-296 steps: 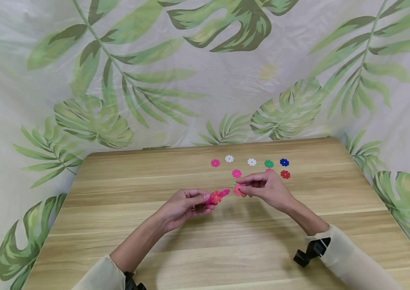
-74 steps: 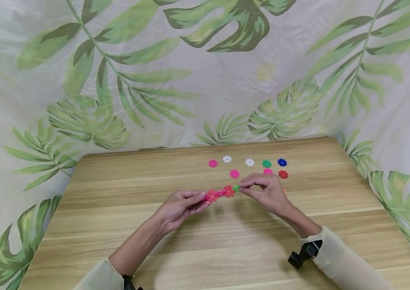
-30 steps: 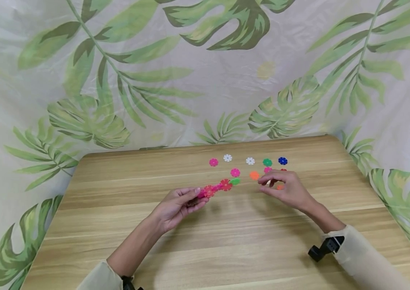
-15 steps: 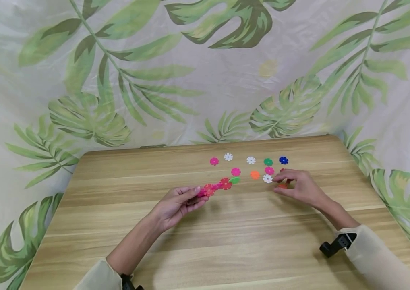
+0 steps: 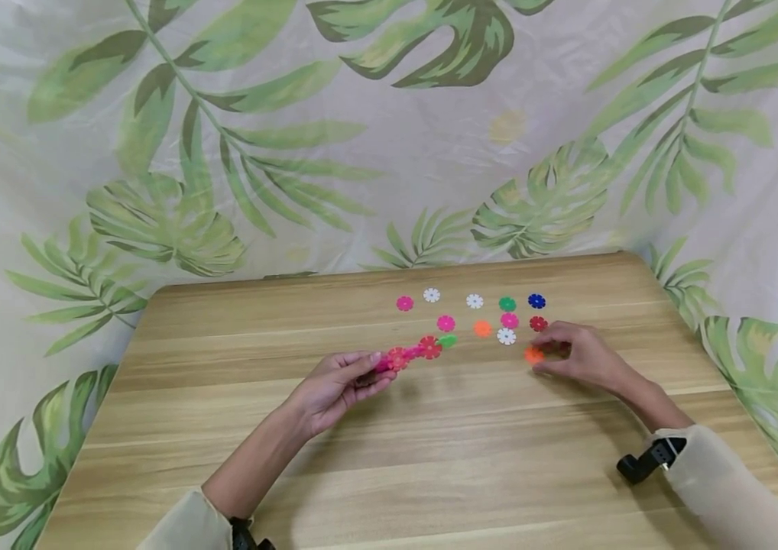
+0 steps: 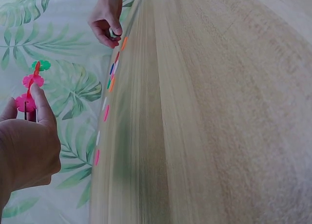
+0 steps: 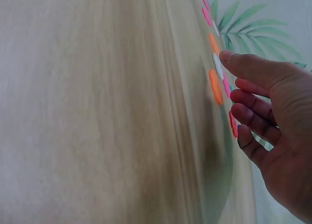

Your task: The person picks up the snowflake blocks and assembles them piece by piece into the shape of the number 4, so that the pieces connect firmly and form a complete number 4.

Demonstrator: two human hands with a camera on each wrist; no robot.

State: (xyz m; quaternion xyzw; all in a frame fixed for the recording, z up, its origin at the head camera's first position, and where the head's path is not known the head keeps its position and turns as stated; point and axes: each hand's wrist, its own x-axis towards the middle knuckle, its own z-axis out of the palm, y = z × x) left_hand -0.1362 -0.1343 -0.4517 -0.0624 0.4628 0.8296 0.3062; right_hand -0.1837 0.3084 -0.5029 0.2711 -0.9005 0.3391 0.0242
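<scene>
My left hand [image 5: 341, 389] grips one end of a short chain of slotted flower-shaped plastic discs [image 5: 429, 347], held above the table. Pink and red discs make up the chain, and a green disc [image 5: 447, 341] forms its far tip. In the left wrist view, pink discs [image 6: 25, 103] stick up from between thumb and fingers. Over to the right, my right hand [image 5: 585, 357] hovers with thumb and fingers parted around a loose orange disc [image 5: 533, 356]. The right wrist view shows this orange disc [image 7: 215, 86] lying on the table beyond the thumb, with a gap between.
Loose discs lie on the wooden table [image 5: 430, 473] towards its back: pink [image 5: 405, 303], white [image 5: 432, 295], green [image 5: 507, 304], blue [image 5: 536, 301], red [image 5: 538, 324], another orange [image 5: 482, 328] and more. A leaf-patterned curtain [image 5: 279, 153] hangs behind the table.
A red disc, then the green one, joined the chain. My right hand let go of the green disc and moved right to the orange one, uncovering a white disc. My left hand kept its grip.
</scene>
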